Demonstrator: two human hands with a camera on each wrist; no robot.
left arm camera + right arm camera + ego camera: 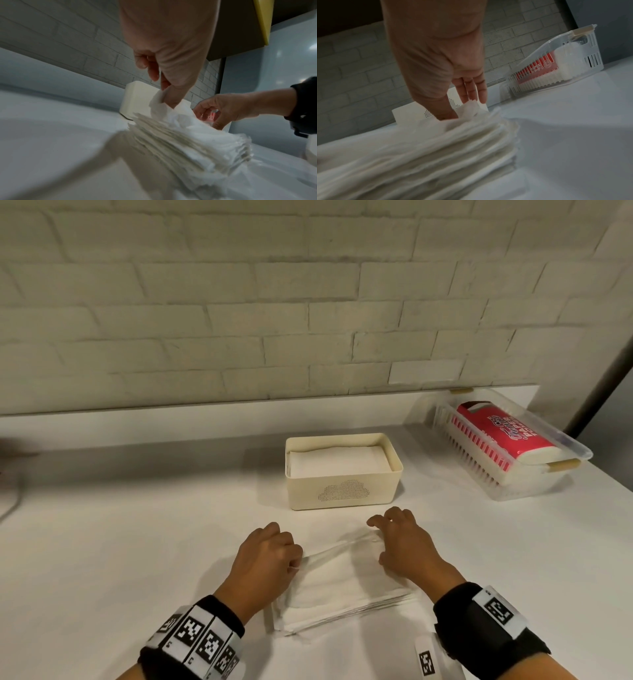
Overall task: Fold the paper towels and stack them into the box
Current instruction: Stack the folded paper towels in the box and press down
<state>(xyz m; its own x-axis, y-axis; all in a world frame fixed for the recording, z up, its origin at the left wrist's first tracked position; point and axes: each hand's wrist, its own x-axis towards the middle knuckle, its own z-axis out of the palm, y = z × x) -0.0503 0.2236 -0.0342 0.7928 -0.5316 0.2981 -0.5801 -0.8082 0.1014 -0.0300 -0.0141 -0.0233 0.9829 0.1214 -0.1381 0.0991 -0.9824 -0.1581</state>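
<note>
A stack of white paper towels lies on the white table in front of me. My left hand pinches the left edge of the top sheet, which is lifted and crumpled. My right hand holds the sheet's far right corner between thumb and fingers. Between the two hands the sheet rises off the stack. Just behind the hands stands the cream box, which has a dotted cloud on its front. Folded towels lie inside it.
A clear slotted basket holding a red-wrapped paper pack sits at the back right of the table. A brick wall runs along the table's far edge. A cable hangs at the far left.
</note>
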